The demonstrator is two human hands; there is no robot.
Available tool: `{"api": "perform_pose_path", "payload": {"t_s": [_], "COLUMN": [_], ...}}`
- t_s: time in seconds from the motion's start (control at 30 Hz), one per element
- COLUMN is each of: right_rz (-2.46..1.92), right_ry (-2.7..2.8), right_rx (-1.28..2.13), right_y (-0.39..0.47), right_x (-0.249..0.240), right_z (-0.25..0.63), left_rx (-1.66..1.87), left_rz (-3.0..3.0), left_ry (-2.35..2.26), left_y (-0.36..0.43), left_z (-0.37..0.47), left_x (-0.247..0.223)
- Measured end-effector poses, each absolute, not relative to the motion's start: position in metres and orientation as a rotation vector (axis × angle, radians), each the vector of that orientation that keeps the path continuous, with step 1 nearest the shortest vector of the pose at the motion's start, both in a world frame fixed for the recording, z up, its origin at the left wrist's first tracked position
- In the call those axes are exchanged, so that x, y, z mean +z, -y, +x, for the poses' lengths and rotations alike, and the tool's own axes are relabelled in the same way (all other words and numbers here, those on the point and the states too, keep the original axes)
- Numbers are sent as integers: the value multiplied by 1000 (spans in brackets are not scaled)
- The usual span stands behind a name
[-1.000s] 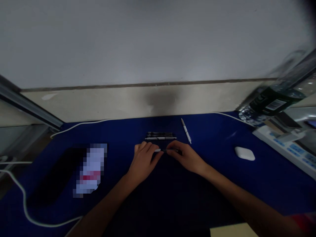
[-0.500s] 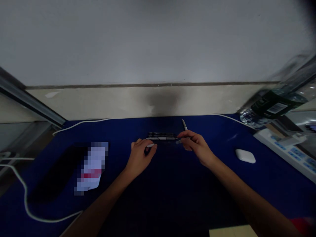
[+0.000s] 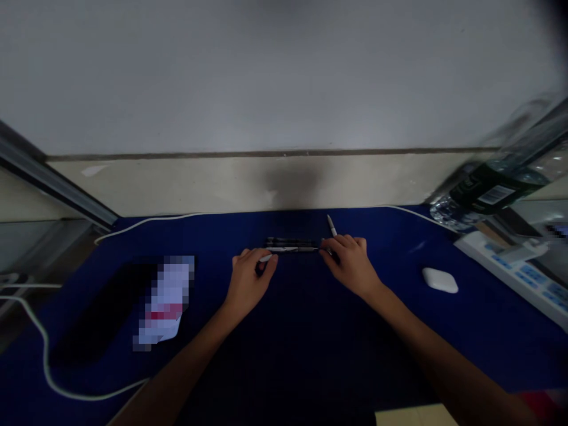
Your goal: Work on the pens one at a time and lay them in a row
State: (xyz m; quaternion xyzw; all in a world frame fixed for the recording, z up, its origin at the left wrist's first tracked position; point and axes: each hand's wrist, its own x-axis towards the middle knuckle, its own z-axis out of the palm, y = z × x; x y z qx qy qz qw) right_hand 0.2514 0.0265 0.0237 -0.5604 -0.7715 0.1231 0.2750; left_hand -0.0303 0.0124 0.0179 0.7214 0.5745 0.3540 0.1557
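Observation:
My left hand (image 3: 249, 275) is closed around a slim white pen (image 3: 265, 258), whose end pokes out between thumb and forefinger. Just beyond the fingers, several dark pens (image 3: 288, 242) lie side by side across the mat. A white-and-grey pen (image 3: 290, 249) lies in front of them, its left end by my left hand. At the right ends of the row is my right hand (image 3: 352, 263), fingers curled and pinched; what is inside them is mostly hidden. Behind that hand another white pen (image 3: 331, 224) points away towards the wall, partly covered.
A phone with a blurred screen (image 3: 166, 299) lies left on the blue mat (image 3: 302, 343). To the right are a white earbud case (image 3: 440, 280), a power strip (image 3: 510, 272) and a plastic bottle (image 3: 488, 188). White cables (image 3: 48, 355) run along the edges.
My right hand has shifted slightly right and turned palm down, its fingertips now at the pens' right ends. The left hand has moved slightly left, still holding the white pen.

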Motion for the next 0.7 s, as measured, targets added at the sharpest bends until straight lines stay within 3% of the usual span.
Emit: {"api": "perform_pose_path", "payload": {"t_s": [0.5,0.7], "right_rz": [-1495,-1345], "right_ry": [1928,1839], "right_rx": [388,696], "right_y": [-26,-16], "right_x": [29,41], "right_z": [252,239], "left_rx": [1064,1144], "left_rz": [2125,2372], "left_ry": [-1680,-1582], "left_y": [-10,-7], "left_z": [-31,-29], "left_x": [23,19]}}
